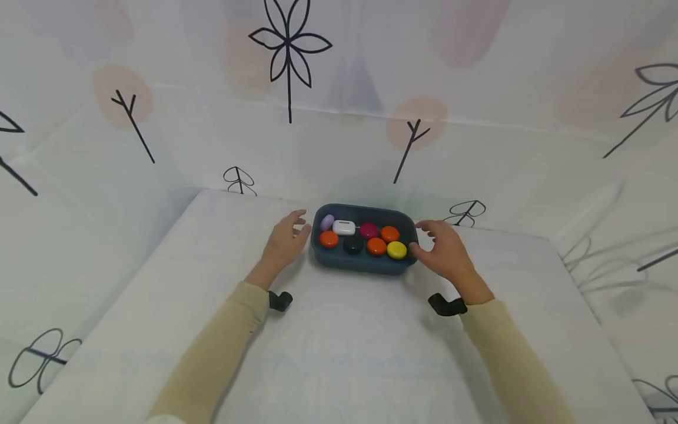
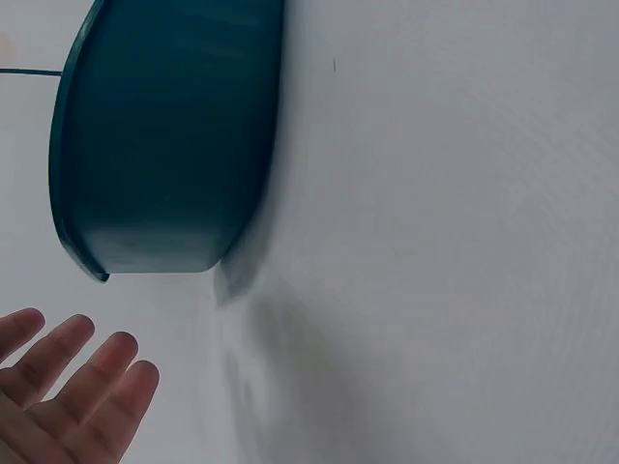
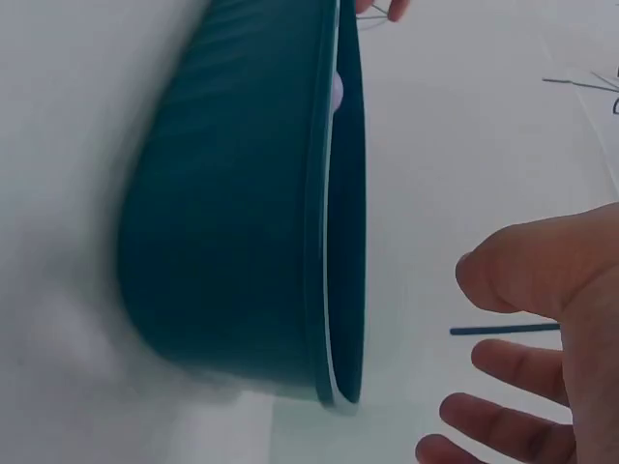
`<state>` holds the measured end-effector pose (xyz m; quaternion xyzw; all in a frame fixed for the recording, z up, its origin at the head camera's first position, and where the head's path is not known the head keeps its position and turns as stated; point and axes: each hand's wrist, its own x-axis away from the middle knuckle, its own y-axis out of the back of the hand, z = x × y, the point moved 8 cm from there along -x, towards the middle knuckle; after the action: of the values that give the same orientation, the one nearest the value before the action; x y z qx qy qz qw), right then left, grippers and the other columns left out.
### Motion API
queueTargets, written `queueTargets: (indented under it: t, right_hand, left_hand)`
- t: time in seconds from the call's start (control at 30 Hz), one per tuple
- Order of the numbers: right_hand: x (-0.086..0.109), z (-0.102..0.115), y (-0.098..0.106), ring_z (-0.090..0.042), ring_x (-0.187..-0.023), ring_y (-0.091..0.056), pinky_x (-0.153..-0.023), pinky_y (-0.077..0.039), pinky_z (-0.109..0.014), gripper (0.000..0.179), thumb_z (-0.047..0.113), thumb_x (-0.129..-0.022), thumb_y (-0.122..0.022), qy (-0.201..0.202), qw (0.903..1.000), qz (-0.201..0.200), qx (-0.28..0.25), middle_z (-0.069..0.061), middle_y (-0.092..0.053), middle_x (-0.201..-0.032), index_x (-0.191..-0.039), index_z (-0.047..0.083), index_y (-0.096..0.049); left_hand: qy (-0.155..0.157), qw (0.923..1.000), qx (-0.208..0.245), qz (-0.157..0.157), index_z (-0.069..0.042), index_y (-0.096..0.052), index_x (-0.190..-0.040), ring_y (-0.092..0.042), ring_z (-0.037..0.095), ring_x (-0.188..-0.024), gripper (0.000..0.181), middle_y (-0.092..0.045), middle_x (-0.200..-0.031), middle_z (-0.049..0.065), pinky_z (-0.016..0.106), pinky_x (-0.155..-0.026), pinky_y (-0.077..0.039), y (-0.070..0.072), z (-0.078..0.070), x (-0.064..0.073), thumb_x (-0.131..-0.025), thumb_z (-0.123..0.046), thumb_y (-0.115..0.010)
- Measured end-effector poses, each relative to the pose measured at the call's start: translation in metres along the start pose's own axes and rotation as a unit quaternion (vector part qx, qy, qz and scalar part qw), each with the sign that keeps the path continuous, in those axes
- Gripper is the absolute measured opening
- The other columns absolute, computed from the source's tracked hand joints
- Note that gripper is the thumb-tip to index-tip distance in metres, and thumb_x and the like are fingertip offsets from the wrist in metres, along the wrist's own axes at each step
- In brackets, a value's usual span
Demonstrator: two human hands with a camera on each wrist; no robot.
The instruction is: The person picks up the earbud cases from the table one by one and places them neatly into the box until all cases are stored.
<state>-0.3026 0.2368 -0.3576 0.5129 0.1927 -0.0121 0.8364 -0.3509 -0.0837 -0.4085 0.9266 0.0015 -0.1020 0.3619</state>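
A dark blue-teal plastic bin [image 1: 360, 263] sits at the far part of the table. Inside are several rounded pieces, among them a yellow one [image 1: 396, 250], a black one [image 1: 353, 244], a purple oval [image 1: 327, 222] and a white rounded case [image 1: 344, 228]. My left hand [image 1: 286, 240] is beside the bin's left end, and in the left wrist view its fingers [image 2: 108, 372] stay apart from the wall. Beside the right end is my right hand [image 1: 445, 250], thumb and fingers spread. The right wrist view shows a gap between that thumb [image 3: 503, 271] and the rim.
A white cloth covers the table [image 1: 339, 353]. Behind it hangs a pale curtain [image 1: 339, 159] with printed flowers and leaves, close to the bin's far side. Dark wrist mounts [image 1: 447, 305] jut inward from both wrists.
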Motion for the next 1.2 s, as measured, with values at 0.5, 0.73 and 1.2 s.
queueTargets:
  t: [0.5, 0.73, 1.2]
  right_hand:
    - [-0.016, 0.018, -0.029, -0.028, -0.088, -0.051, -0.074, -0.044, -0.039, 0.045, 0.033, -0.075, -0.063, 0.014, 0.9972, 0.06, -0.042, -0.011, -0.055, -0.105, -0.112, 0.01, -0.055]
    - [-0.025, 0.021, -0.044, -0.025, -0.096, -0.051, -0.081, -0.043, -0.041, 0.042, 0.028, -0.073, -0.064, 0.013, 0.9944, 0.077, -0.071, -0.009, -0.055, -0.111, -0.11, 0.009, -0.057]
    - [-0.038, 0.026, -0.068, -0.026, -0.094, -0.054, -0.079, -0.046, -0.04, 0.043, 0.03, -0.073, -0.063, 0.023, 0.9951, 0.09, -0.033, -0.012, -0.057, -0.108, -0.108, 0.006, -0.058]
  left_hand:
    - [0.037, 0.9974, 0.061, -0.005, -0.025, -0.041, -0.128, -0.058, 0.016, -0.089, 0.047, -0.055, -0.114, 0.001, 0.034, -0.075, -0.047, -0.018, 0.014, -0.007, -0.083, -0.04, -0.045]
    - [0.035, 0.9967, 0.072, -0.012, -0.025, -0.043, -0.126, -0.057, 0.017, -0.086, 0.044, -0.057, -0.112, 0.001, 0.034, -0.074, -0.046, -0.023, 0.015, -0.011, -0.084, -0.036, -0.046]
    - [0.035, 0.9955, 0.087, -0.013, -0.022, -0.043, -0.126, -0.054, 0.017, -0.084, 0.042, -0.056, -0.112, 0.004, 0.032, -0.071, -0.046, -0.032, 0.01, -0.021, -0.086, -0.034, -0.043]
